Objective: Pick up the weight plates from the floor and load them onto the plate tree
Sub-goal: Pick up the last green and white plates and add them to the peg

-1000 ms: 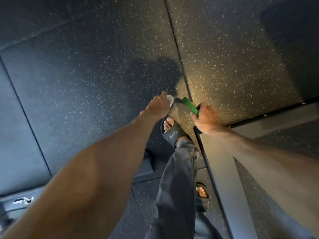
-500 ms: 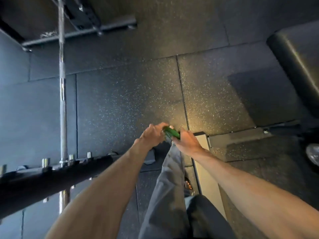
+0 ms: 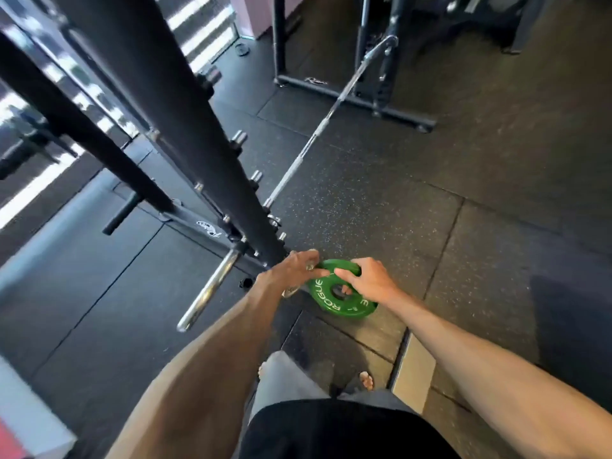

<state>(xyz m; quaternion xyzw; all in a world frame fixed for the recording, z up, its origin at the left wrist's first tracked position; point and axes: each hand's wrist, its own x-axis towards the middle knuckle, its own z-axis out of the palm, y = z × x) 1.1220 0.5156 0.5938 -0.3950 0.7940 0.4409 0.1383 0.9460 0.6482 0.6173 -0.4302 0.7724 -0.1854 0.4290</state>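
Green weight plate [image 3: 326, 301]: smooth, faintly satin coating, white lettering. Left of the plate, mirror-bright chromed metal on the storage peg [image 3: 212, 286], matt black painted steel on the plate tree upright [image 3: 185, 120]. Beyond the plate, dull grey steel barbell [image 3: 320, 130]. Under the plate, matt, grainy, speckled rubber floor tiles [image 3: 364, 200]. Nearer than the plate, soft grey cloth trouser leg [image 3: 281, 376].

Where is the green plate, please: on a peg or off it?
Off. The right hand grips the green plate, the left hand is at its rim, and no peg passes through its hole.
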